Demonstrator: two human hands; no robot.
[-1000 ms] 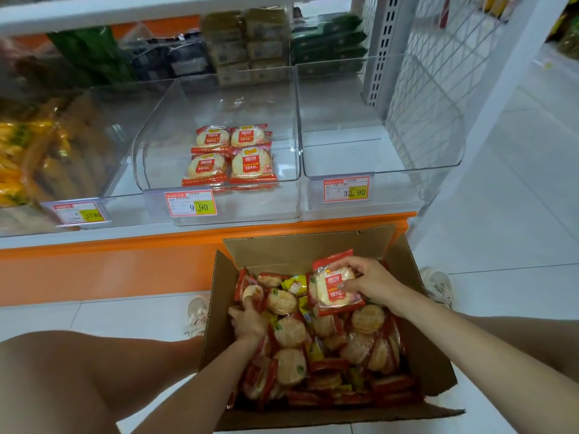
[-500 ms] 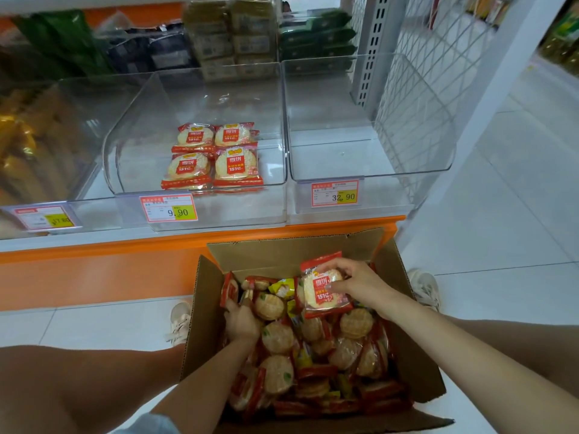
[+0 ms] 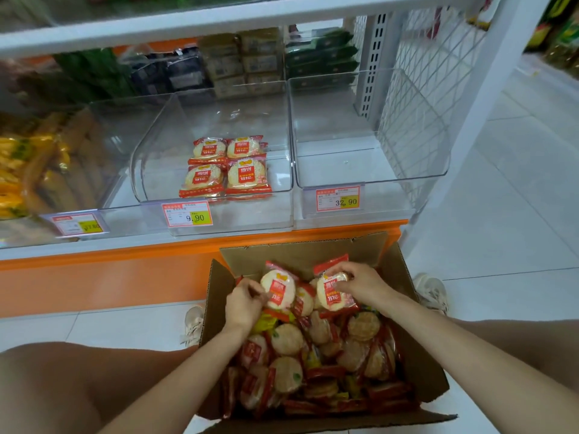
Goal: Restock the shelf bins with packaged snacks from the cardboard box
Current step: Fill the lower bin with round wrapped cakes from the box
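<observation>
An open cardboard box (image 3: 416,311) on the floor is full of red-wrapped rice cracker packs (image 3: 313,364). My left hand (image 3: 242,305) pinches one cracker pack (image 3: 279,291) at its left edge, lifted above the pile. My right hand (image 3: 360,285) grips a second cracker pack (image 3: 332,296) from above at the box's far side. On the shelf above, the middle clear bin (image 3: 150,170) holds several of the same packs (image 3: 227,166) stacked on its right half.
The right clear bin (image 3: 369,151) has nothing in it. The left bin (image 3: 47,164) holds yellow and brown snack bags. Price tags (image 3: 187,214) hang on the bin fronts. An orange shelf base (image 3: 109,277) runs behind the box. White wire mesh (image 3: 429,73) closes the shelf's right end.
My left hand has pulled a cracker pack up out of the pile. My right hand still holds its pack at about the same spot. The view has tilted up slightly.
</observation>
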